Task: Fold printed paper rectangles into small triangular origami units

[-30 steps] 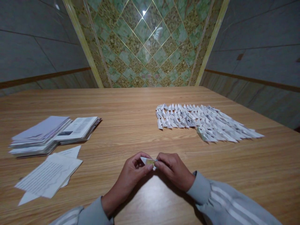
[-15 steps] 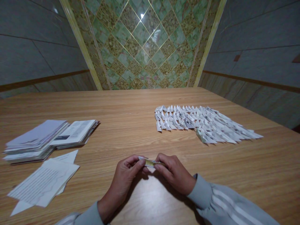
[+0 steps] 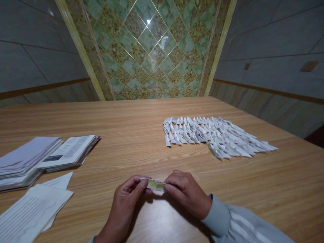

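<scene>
Between my two hands is a small folded piece of paper (image 3: 156, 185), white with a yellow-green printed face toward me. My left hand (image 3: 130, 194) pinches its left end, thumb in front and fingers behind. At the other end my right hand (image 3: 188, 192) grips the paper between thumb and curled fingers. Both hands are just above the table, near its front. Farther off to the right stand rows of small pointed folded-paper pieces (image 3: 192, 131), packed close together.
On the left lie stacks of paper sheets, one with a lilac top (image 3: 27, 153) and one printed (image 3: 68, 152). Loose printed sheets (image 3: 32, 209) overlap in front of them. The wooden table (image 3: 121, 125) reaches back to a tiled wall (image 3: 157, 64).
The view has shifted slightly, so the stacks sit farther left and lower. My hands are a little farther apart, and more of the paper's yellow-green face shows.
</scene>
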Demonstrator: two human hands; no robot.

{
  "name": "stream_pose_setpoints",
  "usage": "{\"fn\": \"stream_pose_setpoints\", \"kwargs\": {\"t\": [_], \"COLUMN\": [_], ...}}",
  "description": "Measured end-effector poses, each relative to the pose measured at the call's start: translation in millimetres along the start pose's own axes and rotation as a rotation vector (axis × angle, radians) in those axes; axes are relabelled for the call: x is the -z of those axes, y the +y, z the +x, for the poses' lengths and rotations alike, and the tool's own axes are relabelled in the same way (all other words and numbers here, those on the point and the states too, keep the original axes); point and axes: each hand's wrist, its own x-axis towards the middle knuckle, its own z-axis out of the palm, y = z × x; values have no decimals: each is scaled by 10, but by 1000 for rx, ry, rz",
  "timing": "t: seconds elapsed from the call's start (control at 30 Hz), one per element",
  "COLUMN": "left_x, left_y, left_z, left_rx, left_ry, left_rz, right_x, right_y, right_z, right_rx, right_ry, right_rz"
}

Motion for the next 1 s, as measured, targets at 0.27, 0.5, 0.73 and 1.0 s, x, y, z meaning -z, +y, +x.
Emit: {"fn": "stream_pose_setpoints", "kwargs": {"t": [0.27,0.5,0.73,1.0], "left_x": [39,13,40,35], "left_y": [-3,36,16,30], "left_z": [9,4,0,-12], "left_rx": [-27,-69,-62,-50], "left_ry": [80,62,66,50], "left_rz": [138,210,240,252], "right_x": [326,867,1092,1087], "right_y": [210,765,875,970], "right_z": [-47,-454,-594,-513], "right_rx": [-350,-700,-914,-962], "right_ry": [246,279,266,283], "right_rz": [26,-192,-429,-599]}}
